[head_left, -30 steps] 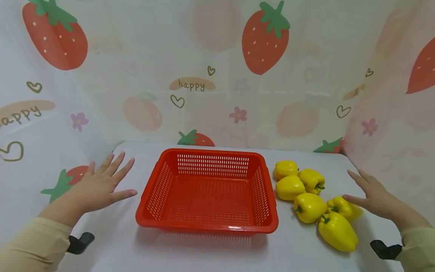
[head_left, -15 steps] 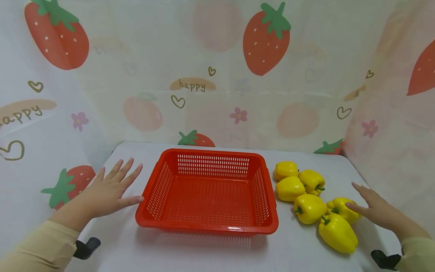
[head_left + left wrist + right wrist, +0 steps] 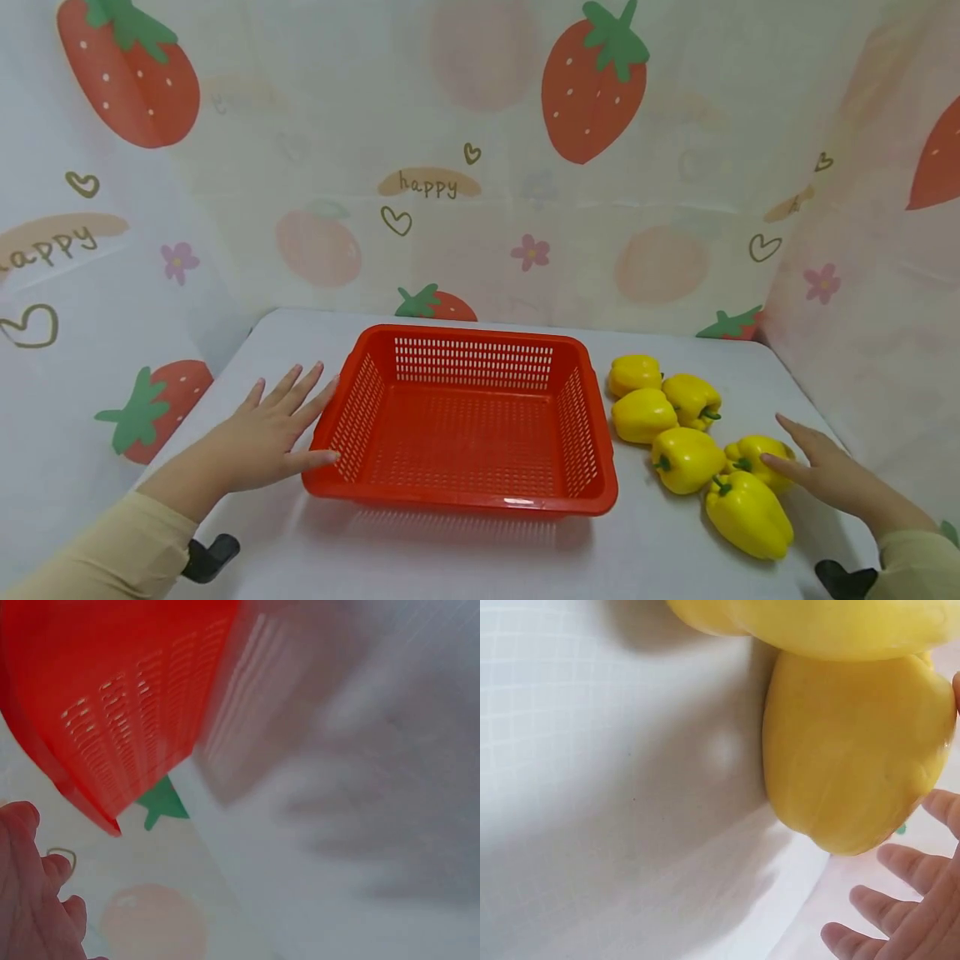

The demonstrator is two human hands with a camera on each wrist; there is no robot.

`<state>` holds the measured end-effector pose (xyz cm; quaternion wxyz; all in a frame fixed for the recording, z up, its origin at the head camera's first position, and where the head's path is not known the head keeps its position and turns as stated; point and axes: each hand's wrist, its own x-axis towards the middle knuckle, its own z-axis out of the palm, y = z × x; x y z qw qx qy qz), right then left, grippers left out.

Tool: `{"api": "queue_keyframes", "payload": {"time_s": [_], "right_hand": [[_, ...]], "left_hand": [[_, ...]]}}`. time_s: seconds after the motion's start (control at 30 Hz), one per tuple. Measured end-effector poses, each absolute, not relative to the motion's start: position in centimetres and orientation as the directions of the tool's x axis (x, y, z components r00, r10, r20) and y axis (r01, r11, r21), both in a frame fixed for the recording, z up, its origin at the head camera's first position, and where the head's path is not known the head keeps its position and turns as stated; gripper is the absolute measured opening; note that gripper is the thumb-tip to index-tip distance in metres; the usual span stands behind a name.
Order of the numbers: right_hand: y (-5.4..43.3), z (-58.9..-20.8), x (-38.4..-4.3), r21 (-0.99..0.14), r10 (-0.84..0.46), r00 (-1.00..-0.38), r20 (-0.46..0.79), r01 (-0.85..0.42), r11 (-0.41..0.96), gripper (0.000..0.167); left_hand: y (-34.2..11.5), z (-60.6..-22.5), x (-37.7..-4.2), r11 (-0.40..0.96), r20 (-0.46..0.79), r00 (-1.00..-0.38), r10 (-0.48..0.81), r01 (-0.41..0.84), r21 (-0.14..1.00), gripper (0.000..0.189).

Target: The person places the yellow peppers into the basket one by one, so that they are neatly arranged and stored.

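A red plastic basket [image 3: 457, 504] with slotted walls stands on the white table, nothing inside it. My left hand [image 3: 266, 442] hovers at its left side, fingers spread and straight, the thumb overlapping the rim in the head view. From the left wrist, the basket wall [image 3: 150, 682] rises beside the hand [image 3: 37, 900]. My right hand [image 3: 836, 479] is over the right edge of a group of yellow bell peppers, its thumb overlapping the rear-right pepper [image 3: 753, 457]. In the right wrist view the fingers [image 3: 900, 911] are extended beside a bell pepper [image 3: 855, 750]; nothing is held.
More yellow bell peppers lie right of the basket: one in front [image 3: 750, 517], one near the middle [image 3: 687, 461], and several behind, including one close to the basket rim [image 3: 643, 416]. A strawberry-printed curtain [image 3: 337, 100] encloses the table [image 3: 420, 567] at the back and sides.
My left hand has moved right and slightly down, from beside the basket to its left rim. My right hand has lowered toward the bell peppers. Basket and peppers stay put.
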<state>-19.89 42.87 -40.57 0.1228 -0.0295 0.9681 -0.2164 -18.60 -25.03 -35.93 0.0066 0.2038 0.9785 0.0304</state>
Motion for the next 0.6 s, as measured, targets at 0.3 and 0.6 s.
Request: {"api": "queue_keyframes", "payload": {"time_s": [0.3,0.6], "right_hand": [[42.7,-40.1,-20.0,-0.359,-0.046,-0.932,-0.360,0.093,0.929,0.092],[42.4,-39.7,-19.5,-0.376,-0.046,-0.943,-0.329,0.086,0.923,0.096]], "left_hand": [[-24.5,-36.7,-18.2,0.905,-0.009,-0.907,0.420,0.418,0.073,0.095],[-24.2,-37.6,-18.1,0.888,-0.035,-0.890,0.455,0.451,0.095,0.105]]}}
